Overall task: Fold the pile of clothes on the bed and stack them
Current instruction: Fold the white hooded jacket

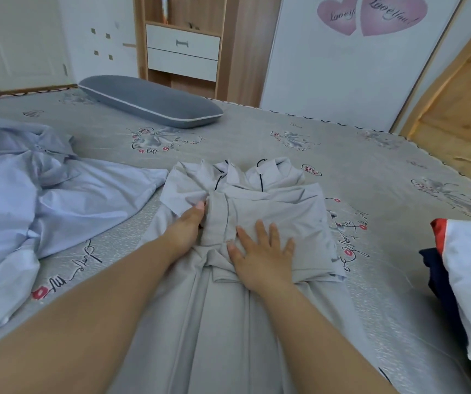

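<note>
A pale grey garment [271, 211] lies mid-bed [257, 132], its upper part partly folded. The right hand [262, 251] rests flat on the fold, fingers spread. The left hand [186, 226] seems to pinch a fabric edge, fingertips hidden. A light blue garment [43, 200] lies crumpled to the left

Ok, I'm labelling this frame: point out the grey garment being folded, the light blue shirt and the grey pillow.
grey garment [282, 211]: head view, on its folded upper panel.
light blue shirt [66, 211]: head view, on its spread-out body.
grey pillow [149, 99]: head view, on its top face.
</note>
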